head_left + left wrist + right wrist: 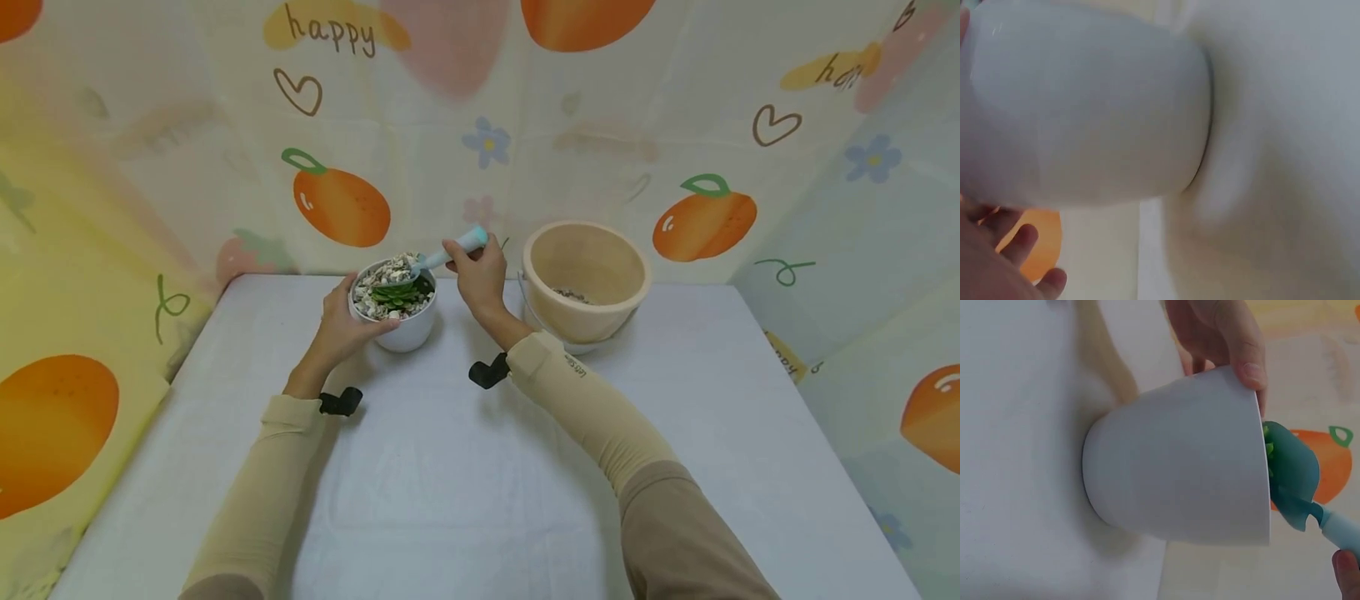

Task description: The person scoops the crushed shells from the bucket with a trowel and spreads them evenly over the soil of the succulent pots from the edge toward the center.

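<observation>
My left hand [341,329] holds a white flowerpot [408,335] at its left side, the thumb lying over the front rim. The pot stands upright on the table, filled with pale gravel [366,297] around a green succulent [401,295]. In my right hand [482,277] is the light blue handle of a small garden trowel [471,241]. Its teal blade [1296,464] hangs over the pot's mouth, just above the plant, in the right wrist view. Pale gravel shows by the blade in the head view. The left wrist view shows mostly the pot's smooth wall [1097,112].
A beige bucket [626,302] with a thin handle stands right of my right hand, a little loose grit [573,296] at its bottom. White cloth [450,467] covers the table. Patterned curtains [420,125] hang behind and along both sides.
</observation>
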Demonstrator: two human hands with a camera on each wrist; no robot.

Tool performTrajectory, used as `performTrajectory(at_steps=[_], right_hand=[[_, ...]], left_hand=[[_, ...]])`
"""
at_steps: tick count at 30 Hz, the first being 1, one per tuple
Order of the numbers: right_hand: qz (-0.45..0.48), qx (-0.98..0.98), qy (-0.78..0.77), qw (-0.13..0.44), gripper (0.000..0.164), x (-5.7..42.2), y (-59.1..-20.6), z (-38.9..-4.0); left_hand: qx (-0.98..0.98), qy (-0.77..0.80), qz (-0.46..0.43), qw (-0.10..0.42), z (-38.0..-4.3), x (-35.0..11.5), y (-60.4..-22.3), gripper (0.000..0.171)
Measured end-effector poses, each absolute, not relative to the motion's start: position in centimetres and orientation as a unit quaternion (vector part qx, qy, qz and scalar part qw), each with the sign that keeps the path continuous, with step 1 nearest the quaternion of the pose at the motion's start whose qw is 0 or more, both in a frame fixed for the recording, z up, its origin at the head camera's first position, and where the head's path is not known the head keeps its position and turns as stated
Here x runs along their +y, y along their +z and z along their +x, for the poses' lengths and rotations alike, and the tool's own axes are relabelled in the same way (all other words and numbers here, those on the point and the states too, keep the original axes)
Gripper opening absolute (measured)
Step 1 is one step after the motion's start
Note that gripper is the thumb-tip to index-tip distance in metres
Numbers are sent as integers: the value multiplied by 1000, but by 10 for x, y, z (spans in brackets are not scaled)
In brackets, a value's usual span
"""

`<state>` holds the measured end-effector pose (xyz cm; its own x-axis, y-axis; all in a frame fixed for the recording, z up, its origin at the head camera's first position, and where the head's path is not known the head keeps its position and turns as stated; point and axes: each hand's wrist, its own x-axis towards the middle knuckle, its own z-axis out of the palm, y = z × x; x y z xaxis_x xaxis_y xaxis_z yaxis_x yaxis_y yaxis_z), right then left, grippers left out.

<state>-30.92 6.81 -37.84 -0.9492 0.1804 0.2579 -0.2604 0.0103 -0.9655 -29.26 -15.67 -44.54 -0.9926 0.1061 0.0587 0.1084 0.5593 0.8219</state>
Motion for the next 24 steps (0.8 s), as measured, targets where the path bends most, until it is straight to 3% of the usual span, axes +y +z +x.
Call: performTrajectory(at_steps=[8, 24], right_hand=[[44, -693, 704, 147, 25, 69, -379, -310], [66, -687, 712, 126, 29, 66, -376, -309]], left_hand=[[-879, -468, -72, -53, -306, -165, -444, 119], [-874, -482, -50, -30, -299, -159, -445, 115]])
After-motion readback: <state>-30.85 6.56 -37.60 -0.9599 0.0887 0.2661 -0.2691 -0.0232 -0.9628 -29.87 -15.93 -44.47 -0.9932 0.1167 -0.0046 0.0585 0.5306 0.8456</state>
